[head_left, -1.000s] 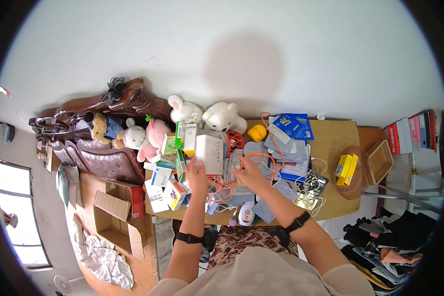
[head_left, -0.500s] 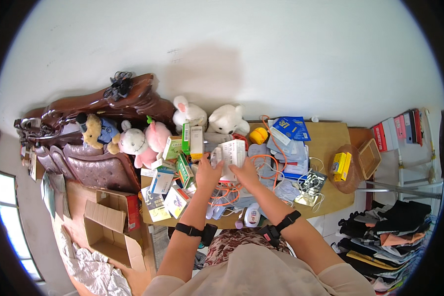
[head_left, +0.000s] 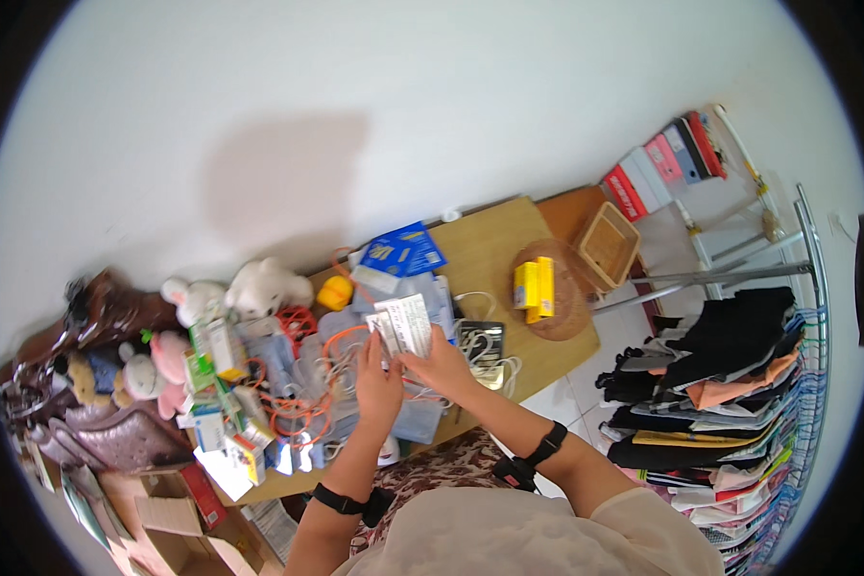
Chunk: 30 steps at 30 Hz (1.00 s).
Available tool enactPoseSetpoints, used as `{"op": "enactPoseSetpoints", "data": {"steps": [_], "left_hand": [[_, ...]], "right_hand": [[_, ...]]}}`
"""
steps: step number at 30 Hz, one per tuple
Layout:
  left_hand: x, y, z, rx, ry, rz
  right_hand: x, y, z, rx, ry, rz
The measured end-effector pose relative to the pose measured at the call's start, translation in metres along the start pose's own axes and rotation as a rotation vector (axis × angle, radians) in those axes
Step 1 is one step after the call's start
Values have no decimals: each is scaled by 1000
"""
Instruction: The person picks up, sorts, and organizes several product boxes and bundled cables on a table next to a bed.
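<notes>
Above the middle of the cluttered table, both my hands grip a white printed box (head_left: 405,324), which looks like a medicine box. My left hand (head_left: 379,386) is closed on its lower left side, where a smaller white piece shows, and I cannot tell if that piece is separate. The lower right edge is pinched by my right hand (head_left: 440,367). Beneath the hands lie orange cable (head_left: 298,411), white cables (head_left: 490,348) and clear plastic bags. To the left, several medicine boxes (head_left: 228,350) crowd together. A blue packet (head_left: 403,252) lies beyond the box.
Yellow boxes (head_left: 536,288) rest on a round brown tray (head_left: 571,322) at the table's right, beside a wicker basket (head_left: 609,246). Plush toys (head_left: 267,288) line the back left. An open cardboard box (head_left: 168,516) stands lower left; a clothes rack (head_left: 806,259) is at the right.
My view has turned to the right, so the table appears shifted left and tilted. Both hands have moved right along the table with the white box still held between them.
</notes>
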State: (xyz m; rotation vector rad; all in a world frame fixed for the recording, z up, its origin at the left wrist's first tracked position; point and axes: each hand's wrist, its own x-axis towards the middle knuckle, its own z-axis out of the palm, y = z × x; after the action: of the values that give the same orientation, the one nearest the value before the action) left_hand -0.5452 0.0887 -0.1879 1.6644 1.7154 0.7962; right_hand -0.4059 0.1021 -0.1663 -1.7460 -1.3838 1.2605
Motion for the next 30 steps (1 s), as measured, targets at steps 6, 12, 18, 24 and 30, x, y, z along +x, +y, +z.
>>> {"op": "enactPoseSetpoints", "data": {"steps": [6, 12, 18, 24, 30], "left_hand": [[11, 71, 143, -222, -269, 128], [34, 126, 238, -291, -438, 89], [45, 125, 247, -143, -488, -55], [32, 106, 157, -104, -147, 108], [7, 43, 68, -70, 204, -87]], "right_hand": [[-10, 85, -112, -7, 380, 84], [2, 120, -188, -72, 589, 209], [54, 202, -191, -43, 475, 71], [60, 194, -177, -192, 515, 90], [49, 206, -207, -537, 684, -2]]}}
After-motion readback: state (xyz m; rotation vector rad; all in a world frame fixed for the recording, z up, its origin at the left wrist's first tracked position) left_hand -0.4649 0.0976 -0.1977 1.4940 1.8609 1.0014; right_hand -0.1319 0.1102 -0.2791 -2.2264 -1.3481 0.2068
